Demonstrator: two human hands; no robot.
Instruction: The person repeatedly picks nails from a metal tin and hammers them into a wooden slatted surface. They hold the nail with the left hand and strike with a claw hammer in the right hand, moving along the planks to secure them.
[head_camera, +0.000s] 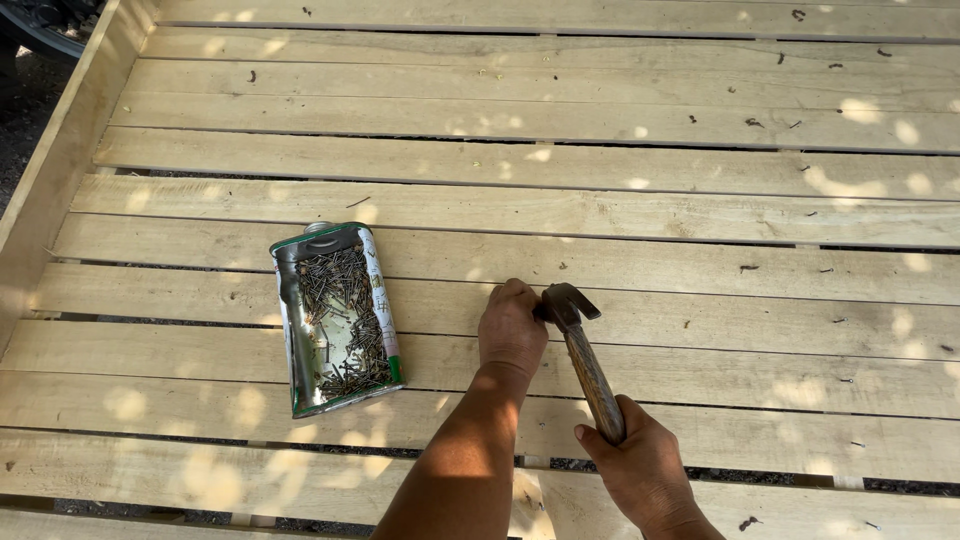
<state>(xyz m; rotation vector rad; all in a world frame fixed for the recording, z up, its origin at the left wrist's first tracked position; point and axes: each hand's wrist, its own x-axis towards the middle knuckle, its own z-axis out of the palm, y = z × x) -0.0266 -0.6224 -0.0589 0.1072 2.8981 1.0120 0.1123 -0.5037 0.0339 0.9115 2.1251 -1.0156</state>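
Hammer (582, 352) is in the right hand (640, 468), fingers wrapped tight around the lower end of the wooden handle, with the dark metal head up and away from that hand, sitting right beside the left hand (511, 327). Left hand is curled into a loose fist, knuckles up, pressed down on one of the pale wooden slats (700, 320); the fingertips are tucked under so I can't tell if it's pinching anything. Hammer head looks like it's touching or nearly touching the thumb side of that left hand. Off to the left of the left hand, near but not touching, there's a flat metal can (335, 318) with its side cut open, lying on the slats and full of small dark nails (342, 320). Slats run crosswise with narrow gaps between them, and a few loose nails (750, 123) are scattered further out beyond both hands.
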